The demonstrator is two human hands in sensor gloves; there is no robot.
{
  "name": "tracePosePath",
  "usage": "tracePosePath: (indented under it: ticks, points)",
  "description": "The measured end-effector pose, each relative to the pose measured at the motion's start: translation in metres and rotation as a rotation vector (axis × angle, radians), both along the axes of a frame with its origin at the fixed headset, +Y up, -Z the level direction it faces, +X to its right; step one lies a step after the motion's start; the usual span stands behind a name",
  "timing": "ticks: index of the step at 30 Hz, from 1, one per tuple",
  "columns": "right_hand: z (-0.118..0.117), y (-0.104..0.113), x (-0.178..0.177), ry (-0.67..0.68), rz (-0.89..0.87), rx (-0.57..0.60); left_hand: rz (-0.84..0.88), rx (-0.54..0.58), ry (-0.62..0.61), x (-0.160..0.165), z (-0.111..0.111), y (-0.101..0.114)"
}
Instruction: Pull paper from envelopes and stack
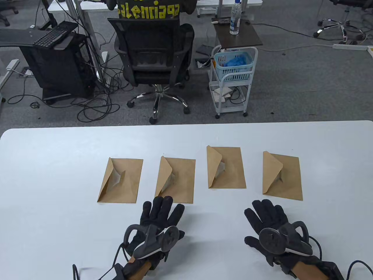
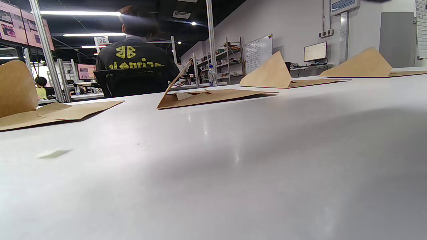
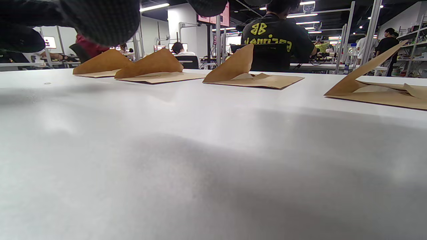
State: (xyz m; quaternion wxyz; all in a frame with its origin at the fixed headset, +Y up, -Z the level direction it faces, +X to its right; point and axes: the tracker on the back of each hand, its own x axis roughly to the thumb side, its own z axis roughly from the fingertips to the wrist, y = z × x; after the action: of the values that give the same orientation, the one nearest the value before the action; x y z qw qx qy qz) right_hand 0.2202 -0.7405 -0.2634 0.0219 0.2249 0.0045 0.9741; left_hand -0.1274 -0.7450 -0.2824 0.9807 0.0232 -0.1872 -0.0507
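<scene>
Several brown envelopes lie in a row on the white table (image 1: 58,163), each with its flap raised and pale paper showing at the mouth. From the left they are the far-left envelope (image 1: 121,180), the second (image 1: 176,180), the third (image 1: 225,167) and the far-right (image 1: 282,176). My left hand (image 1: 163,205) rests flat on the table, fingers spread, just in front of the second envelope. My right hand (image 1: 263,208) rests flat in front of the far-right envelope. Both hold nothing. The right wrist view shows my fingers (image 3: 100,20) at the top and the far-right envelope (image 3: 383,91).
Beyond the table's far edge are an office chair (image 1: 153,58) with a seated person, a white cart (image 1: 233,78) with a blue basket, and a computer stand (image 1: 58,64). Bare white table lies on both sides of the hands.
</scene>
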Motion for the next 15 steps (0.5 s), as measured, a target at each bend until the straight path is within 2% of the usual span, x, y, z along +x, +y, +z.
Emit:
tracePosePath:
  ticks: [15]
  points:
    - [-0.0007, 0.0000, 0.0027, -0.020, -0.008, -0.007, 0.008, -0.003, 0.003, 0.0011, 0.0007, -0.0003]
